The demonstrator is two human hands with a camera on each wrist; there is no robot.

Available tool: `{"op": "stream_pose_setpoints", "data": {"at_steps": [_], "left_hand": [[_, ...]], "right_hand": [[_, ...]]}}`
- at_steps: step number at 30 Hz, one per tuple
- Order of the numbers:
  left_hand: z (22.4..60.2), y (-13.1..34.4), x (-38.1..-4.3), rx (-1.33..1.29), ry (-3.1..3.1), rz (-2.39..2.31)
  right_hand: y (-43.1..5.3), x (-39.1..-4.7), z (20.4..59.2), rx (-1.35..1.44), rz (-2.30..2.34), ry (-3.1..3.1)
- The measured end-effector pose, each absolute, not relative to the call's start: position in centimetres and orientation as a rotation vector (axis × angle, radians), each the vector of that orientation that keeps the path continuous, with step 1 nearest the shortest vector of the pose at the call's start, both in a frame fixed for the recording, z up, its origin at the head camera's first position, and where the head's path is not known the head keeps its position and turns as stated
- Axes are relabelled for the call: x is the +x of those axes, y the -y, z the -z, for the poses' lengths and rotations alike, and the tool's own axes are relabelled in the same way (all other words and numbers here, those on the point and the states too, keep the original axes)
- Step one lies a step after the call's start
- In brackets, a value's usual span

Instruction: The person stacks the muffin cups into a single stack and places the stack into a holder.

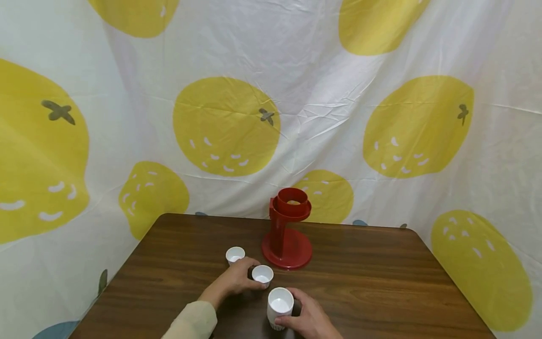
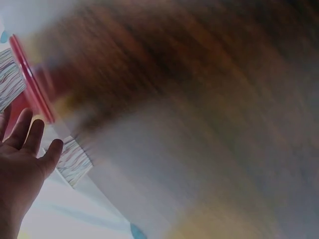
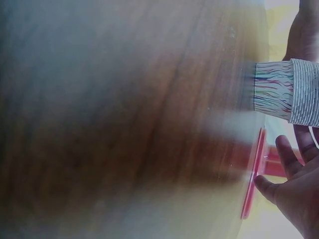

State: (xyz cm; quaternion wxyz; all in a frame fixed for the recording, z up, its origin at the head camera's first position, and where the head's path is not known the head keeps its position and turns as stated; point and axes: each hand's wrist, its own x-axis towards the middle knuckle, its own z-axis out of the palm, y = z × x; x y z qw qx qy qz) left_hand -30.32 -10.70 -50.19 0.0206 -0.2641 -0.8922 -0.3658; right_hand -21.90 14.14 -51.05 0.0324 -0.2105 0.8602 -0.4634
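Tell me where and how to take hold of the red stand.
Take the stand by its post, coming from the left and wrapping round just below the ring. The post rises upright near the base's left side and looks slim enough to encircle, while the ring overhangs to its right and might block that way. Stay above the leftmost cup.

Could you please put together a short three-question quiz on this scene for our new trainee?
1. True or false: the right hand is at the cup stack, and the left hand is at another white cup.
2. In the head view, which is farthest back? A: the cup stack; B: the red stand; C: the left hand.
3. In the right wrist view, what shows that several cups are nested?

Key: 1. True. 2. B. 3. The row of close-set rims.
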Motion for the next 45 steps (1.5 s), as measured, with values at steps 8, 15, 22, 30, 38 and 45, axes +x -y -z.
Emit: {"op": "stream_pose_setpoints", "data": {"at_steps": [8, 15, 22, 30, 38, 45], "left_hand": [[49.2, 10.6, -30.2, -0.839, 2.782, 1.121], [48.6, 10.7, -30.2, -0.858, 2.784, 1.102], [48.1, 10.8, -30.0, -0.875, 2.759, 1.082], [47.3, 11.0, -29.9, -0.864, 2.754, 1.104], [46.3, 11.2, -29.5, -0.889, 2.726, 1.153], [45.5, 11.3, -29.1, -0.967, 2.675, 1.143]], "right_hand": [[-14.1, -21.9, 50.9, -0.655, 1.453, -2.618], [-14.1, -21.9, 50.8, -0.661, 1.462, -2.619], [-14.1, -21.9, 50.8, -0.667, 1.462, -2.627], [-14.2, -21.9, 51.0, -0.696, 1.469, -2.641], [-14.1, -21.9, 51.0, -0.654, 1.452, -2.622], [-14.1, -21.9, 51.0, -0.666, 1.464, -2.614]]}}
